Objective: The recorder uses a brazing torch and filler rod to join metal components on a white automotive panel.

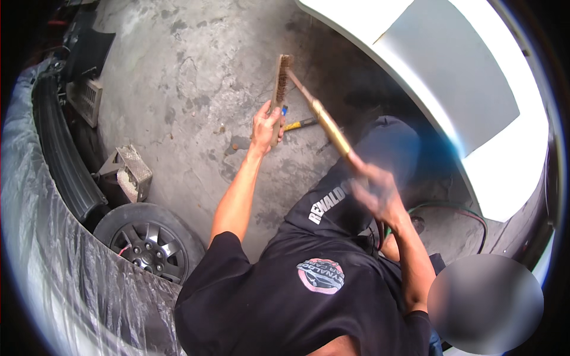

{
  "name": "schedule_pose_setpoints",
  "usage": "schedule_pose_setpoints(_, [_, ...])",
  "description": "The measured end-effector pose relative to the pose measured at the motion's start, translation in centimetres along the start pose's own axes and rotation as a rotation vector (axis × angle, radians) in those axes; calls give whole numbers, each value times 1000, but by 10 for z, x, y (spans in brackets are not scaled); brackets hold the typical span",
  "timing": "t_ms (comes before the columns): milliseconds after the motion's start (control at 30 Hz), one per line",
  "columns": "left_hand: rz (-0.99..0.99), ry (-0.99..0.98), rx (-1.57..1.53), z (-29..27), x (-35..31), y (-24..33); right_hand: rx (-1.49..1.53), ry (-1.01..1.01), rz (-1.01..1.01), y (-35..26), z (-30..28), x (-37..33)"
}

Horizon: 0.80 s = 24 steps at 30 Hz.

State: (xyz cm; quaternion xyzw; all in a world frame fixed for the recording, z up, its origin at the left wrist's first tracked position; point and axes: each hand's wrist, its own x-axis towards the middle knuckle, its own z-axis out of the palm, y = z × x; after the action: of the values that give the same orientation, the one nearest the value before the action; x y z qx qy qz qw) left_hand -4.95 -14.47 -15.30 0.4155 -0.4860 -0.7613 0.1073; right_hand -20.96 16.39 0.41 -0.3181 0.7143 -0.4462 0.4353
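Observation:
My left hand [264, 126] is closed round the wooden handle of a wire brush [281, 80], held upright over the floor with its bristles facing right. My right hand [377, 190], smeared by motion, grips the rear of a brass-coloured welding torch [331, 129]. The torch's thin tip points up and left and meets the brush bristles, or lies just in front of them; I cannot tell which. On the floor behind my left hand lies a hammer [301, 124] with a yellow and black handle, partly hidden. A small blue thing [285, 110] shows beside my fingers.
A white car body panel with a grey patch [457, 65] curves along the right. Green and red hoses [478, 219] lie below it. At left are a wheel [148, 246], a metal stand [132, 172] and plastic sheeting [65, 255]. A blurred oval [485, 305] covers the lower right.

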Motion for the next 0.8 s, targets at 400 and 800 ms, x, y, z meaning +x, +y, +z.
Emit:
schedule_pose_setpoints(400, [392,273,789,-26,78,-94,666,131,325,-1,-40,-33])
schedule_pose_setpoints(800, [256,274,1307,-42,98,-114,947,98,342,16,-45,-60])
